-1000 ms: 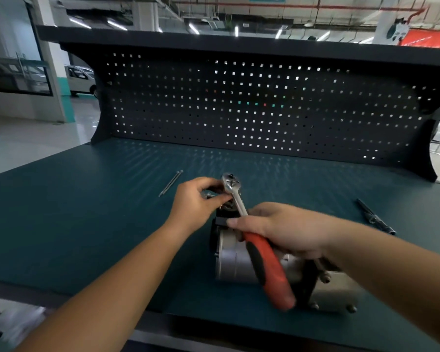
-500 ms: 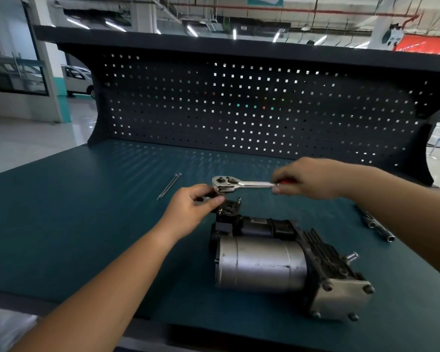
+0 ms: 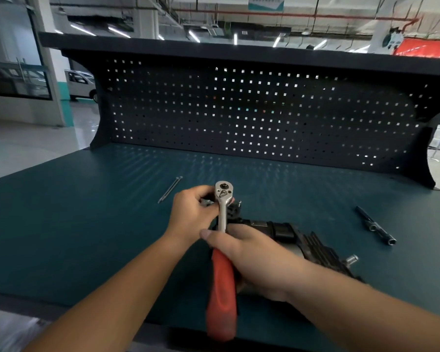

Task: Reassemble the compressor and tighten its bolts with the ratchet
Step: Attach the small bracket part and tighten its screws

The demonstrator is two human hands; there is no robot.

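- Gripping the ratchet (image 3: 222, 217) where its silver shaft meets the red handle, the right hand (image 3: 249, 260) has its fingers wrapped round the tool and its thumb laid across the top.
- The ratchet's long axis runs straight away from the person, with the head at the far end and the red handle pointing back over the near edge of the bench (image 3: 61, 237).
- The left hand (image 3: 191, 214) pinches a small grey part (image 3: 206, 203) just beside and below the ratchet head. Whether it is a socket or a fitting cannot be told.
- The compressor (image 3: 318, 250) lies on its side on the bench, its length running left to right, largely hidden under the right hand and forearm.
- The fastening point lies ahead of the right hand, at the compressor's far-left end. The left hand is nearer it, so it likely steadies the head while the right sweeps the handle sideways.
- Two long bolts (image 3: 170, 189) lie well apart, further left.
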